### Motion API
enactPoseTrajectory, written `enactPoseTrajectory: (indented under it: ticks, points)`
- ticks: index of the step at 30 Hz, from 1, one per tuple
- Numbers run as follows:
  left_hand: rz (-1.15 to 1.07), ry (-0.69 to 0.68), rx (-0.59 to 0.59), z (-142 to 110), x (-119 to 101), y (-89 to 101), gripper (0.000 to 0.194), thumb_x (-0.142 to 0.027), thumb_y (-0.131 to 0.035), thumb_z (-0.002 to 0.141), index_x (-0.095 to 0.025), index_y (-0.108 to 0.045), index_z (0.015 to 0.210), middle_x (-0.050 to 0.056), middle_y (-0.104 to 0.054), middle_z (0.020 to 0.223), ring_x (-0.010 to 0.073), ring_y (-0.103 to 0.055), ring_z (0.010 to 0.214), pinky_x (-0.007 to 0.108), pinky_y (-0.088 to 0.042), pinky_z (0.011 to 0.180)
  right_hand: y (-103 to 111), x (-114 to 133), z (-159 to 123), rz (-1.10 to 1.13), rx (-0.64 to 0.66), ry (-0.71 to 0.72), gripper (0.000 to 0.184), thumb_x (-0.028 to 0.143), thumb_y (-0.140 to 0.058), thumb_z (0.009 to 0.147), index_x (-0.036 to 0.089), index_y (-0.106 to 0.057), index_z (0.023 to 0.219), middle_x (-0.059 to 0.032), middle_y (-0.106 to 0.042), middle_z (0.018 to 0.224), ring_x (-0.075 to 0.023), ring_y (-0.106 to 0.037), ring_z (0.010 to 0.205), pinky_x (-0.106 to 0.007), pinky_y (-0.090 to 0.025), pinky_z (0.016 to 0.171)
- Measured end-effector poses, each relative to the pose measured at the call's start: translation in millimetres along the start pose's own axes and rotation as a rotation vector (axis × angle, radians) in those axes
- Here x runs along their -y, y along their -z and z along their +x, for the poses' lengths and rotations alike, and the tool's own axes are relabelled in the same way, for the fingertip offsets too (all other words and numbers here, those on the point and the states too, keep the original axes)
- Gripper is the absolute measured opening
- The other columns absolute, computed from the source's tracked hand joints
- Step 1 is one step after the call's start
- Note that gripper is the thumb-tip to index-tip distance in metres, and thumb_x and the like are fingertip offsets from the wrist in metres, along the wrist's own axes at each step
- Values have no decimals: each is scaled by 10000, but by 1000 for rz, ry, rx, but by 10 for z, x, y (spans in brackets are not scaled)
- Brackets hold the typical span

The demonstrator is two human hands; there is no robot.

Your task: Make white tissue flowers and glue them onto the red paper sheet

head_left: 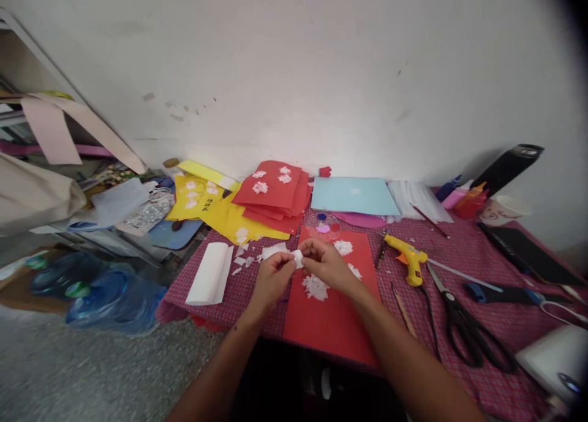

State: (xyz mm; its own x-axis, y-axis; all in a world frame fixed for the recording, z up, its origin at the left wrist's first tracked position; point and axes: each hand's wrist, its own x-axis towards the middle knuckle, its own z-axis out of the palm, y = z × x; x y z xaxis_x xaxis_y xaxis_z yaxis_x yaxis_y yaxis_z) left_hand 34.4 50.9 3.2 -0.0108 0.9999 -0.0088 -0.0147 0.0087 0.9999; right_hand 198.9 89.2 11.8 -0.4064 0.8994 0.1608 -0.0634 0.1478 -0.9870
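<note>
Between my two hands is a small piece of white tissue paper (298, 259), pinched by the fingertips of both. My left hand (274, 277) grips its left side; my right hand (327, 264) has hold of the right side. Below them lies a red paper sheet (333, 324) with several white tissue flowers (315, 287) on it, partly hidden by my right hand and forearm. Torn tissue scraps (243, 259) are scattered left of my hands. A roll of white tissue (209, 274) lies at the table's left edge.
Red cards (275, 192), yellow paper (229, 217) and a light blue sheet (351, 195) lie at the back. A paint palette (323, 225) sits behind my hands. On the right are a yellow glue gun (410, 258), black-handled scissors (468, 327), a pencil (404, 312) and a black bottle (512, 171).
</note>
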Motion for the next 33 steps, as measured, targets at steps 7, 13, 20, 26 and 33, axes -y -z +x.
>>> enactPoseTrajectory:
  ticks: [7,13,20,26,33]
  points:
    - [31,-25,14,-7,-45,-1,176,-318,-642,846,-152,-694,875,5,-644,758,123,-541,680,238,-430,665,-13,-57,-14,-94,2,53,246,207,-670,812,207,-580,1041,21,-596,825,-112,-544,662,-237,-432,583]
    - [81,-30,29,-13,-29,7,170,-325,-618,867,-166,-677,875,-14,-611,718,120,-525,658,234,-418,648,-2,-95,21,-73,-60,26,196,155,-611,789,202,-584,977,0,-633,851,-138,-607,732,-261,-474,635]
    - [52,-13,39,-20,-19,19,178,-337,-608,877,-168,-662,862,-15,-600,698,120,-526,647,234,-423,641,5,-87,33,-91,-129,1,196,156,-599,763,207,-587,952,12,-627,822,-138,-606,699,-256,-467,600]
    - [78,-33,31,-37,-47,8,190,-321,-667,829,-165,-682,937,32,-682,872,149,-605,776,258,-475,730,5,-80,30,-81,-135,5,206,160,-612,771,212,-582,969,13,-621,817,-136,-596,681,-258,-460,586]
    - [185,-75,5,-81,-113,-23,262,-317,-711,793,-162,-676,1001,48,-704,936,158,-626,777,270,-494,721,-15,-77,13,-31,-75,6,242,193,-671,777,213,-568,996,49,-542,744,-109,-525,601,-235,-406,532]
